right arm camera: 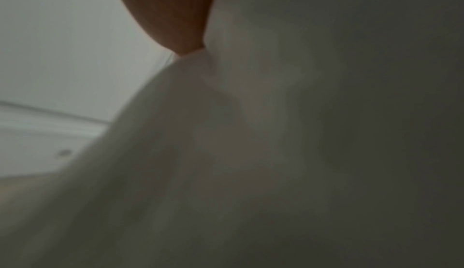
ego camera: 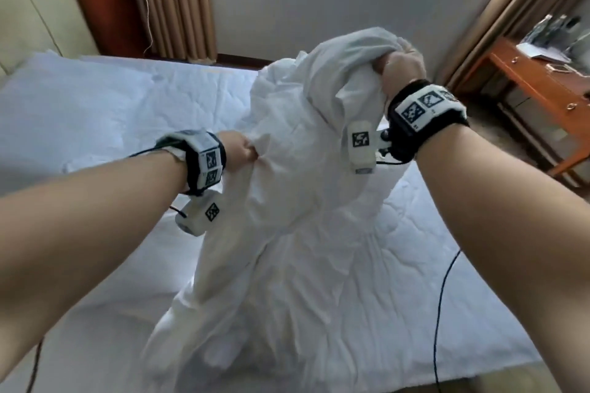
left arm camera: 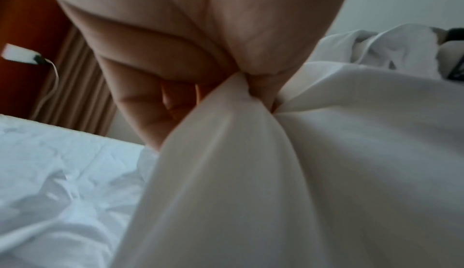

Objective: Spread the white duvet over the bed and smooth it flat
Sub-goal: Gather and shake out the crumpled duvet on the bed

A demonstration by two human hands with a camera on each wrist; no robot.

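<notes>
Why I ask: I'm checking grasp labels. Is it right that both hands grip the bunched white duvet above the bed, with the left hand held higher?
Not quite: the head view shows the right hand higher than the left hand. Both do grip the bunched white duvet above the bed.

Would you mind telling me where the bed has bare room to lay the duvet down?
Bare mattress lies left of the duvet, toward the headboard side, and on the right below the right hand. The middle is crowded: the bunched duvet hangs there from both hands, left hand lower.
</notes>
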